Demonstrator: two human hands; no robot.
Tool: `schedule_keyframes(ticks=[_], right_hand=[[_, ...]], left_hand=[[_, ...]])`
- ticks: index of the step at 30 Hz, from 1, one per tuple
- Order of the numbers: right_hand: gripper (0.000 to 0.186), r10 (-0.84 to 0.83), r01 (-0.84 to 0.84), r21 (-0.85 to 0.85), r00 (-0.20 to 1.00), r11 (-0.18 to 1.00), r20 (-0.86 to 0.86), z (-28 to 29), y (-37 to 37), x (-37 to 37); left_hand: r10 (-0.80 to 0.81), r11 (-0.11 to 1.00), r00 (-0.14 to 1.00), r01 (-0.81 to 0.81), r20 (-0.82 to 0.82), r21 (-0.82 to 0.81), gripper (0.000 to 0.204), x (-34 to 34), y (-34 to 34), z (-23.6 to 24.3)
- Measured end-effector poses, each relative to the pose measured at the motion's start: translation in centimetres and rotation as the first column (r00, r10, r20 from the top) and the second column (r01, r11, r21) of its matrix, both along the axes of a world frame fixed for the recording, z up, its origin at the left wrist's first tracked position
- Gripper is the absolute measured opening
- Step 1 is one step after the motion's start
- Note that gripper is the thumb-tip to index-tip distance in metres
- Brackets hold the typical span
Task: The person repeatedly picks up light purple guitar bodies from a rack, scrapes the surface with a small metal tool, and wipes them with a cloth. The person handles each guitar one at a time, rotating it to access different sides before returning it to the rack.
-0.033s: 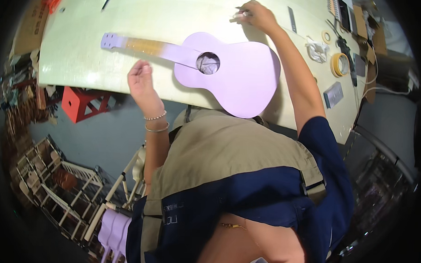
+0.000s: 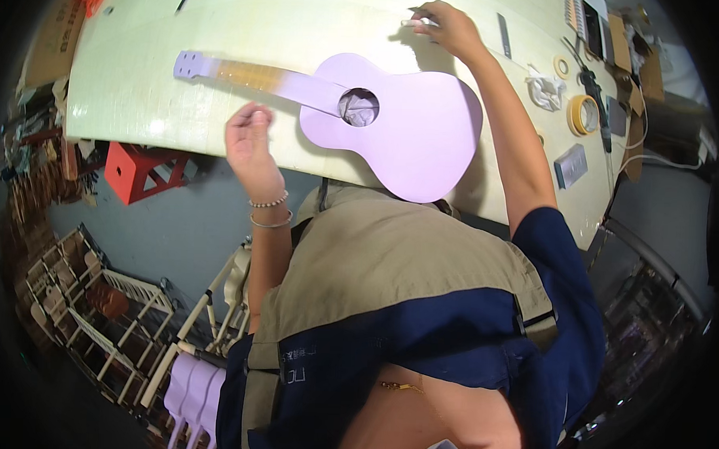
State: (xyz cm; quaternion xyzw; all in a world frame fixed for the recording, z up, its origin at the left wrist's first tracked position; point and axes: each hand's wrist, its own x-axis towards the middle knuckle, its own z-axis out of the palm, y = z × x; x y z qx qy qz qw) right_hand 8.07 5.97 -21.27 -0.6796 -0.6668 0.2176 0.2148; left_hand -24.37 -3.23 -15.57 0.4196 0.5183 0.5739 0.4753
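A lilac ukulele or small guitar body with neck (image 2: pixel 425 148) lies on the pale worktable (image 2: pixel 126 98); amber tape covers part of the neck, and crumpled paper shows in the soundhole. My left hand (image 2: pixel 250 141) is raised just below the neck, fingers curled together; whether they hold anything is hidden. My right hand (image 2: pixel 449 30), beyond the body's upper edge, is closed on a small white object (image 2: pixel 414 24) with a dark part, too small to identify.
At the right lie tape rolls (image 2: pixel 583 113), crumpled tissue (image 2: pixel 544 87), a metal block (image 2: pixel 571 165), a black tool (image 2: pixel 594 90) and cardboard. A red stool (image 2: pixel 128 169) stands under the table's left part. Racks (image 2: pixel 115 319) and lilac instrument parts (image 2: pixel 187 393) stand lower left.
My left hand has shifted slightly to the right, its fingers bent a little differently. My right hand and the small object in it have turned slightly. The instrument stays in place.
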Motion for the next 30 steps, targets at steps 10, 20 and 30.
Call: schedule_keyframes(ticks=[10,20,30], right_hand=[[0.019,0.492,-0.489,0.074,0.836,0.869,-0.242,9.3,-12.7,-9.5],[0.014,-0.084,-0.147,-0.313,0.779,0.938,-0.621,9.3,-14.0,-10.3],[0.017,0.058,-0.229,-0.2,0.782,0.953,-0.62,8.7,-14.2,-11.4]], left_hand=[[-0.584,0.646,0.742,0.67,0.329,-0.365,0.027,4.1,-4.1,1.7],[-0.51,0.79,0.751,0.602,0.42,-0.116,0.018,3.2,-4.3,-1.2],[-0.453,0.884,0.81,0.462,0.372,0.071,0.019,4.1,-5.3,-1.8]])
